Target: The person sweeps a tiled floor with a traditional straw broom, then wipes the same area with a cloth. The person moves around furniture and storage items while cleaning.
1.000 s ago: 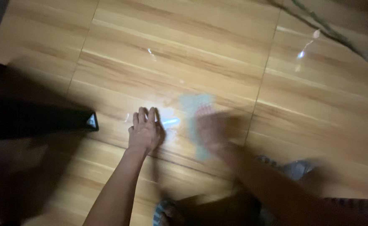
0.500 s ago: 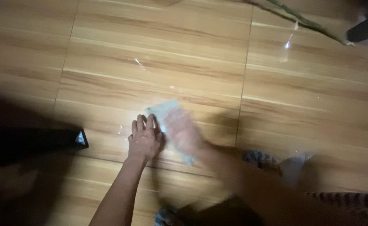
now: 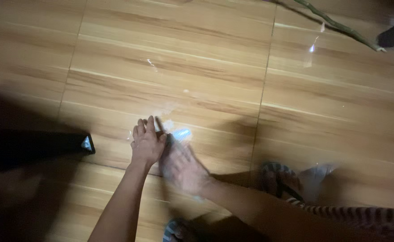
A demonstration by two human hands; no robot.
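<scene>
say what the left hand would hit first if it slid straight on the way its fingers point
Probably only bare wooden floor: the left hand lies flat, fingers pointing up the picture, and the whitish smear sits slightly right of that line. The pale cloth is beside it, not ahead.

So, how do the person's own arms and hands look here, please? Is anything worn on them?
Both arms are bare up to the picture's edge: no sleeves, gloves, watch or rings show. The left hand is sharp, with slim fingers. The right hand is blurred, so small details on it cannot be told.

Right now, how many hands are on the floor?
2: the left hand pressed flat on the wooden floor; the right hand, blurred, beside it over a pale cloth.
</scene>
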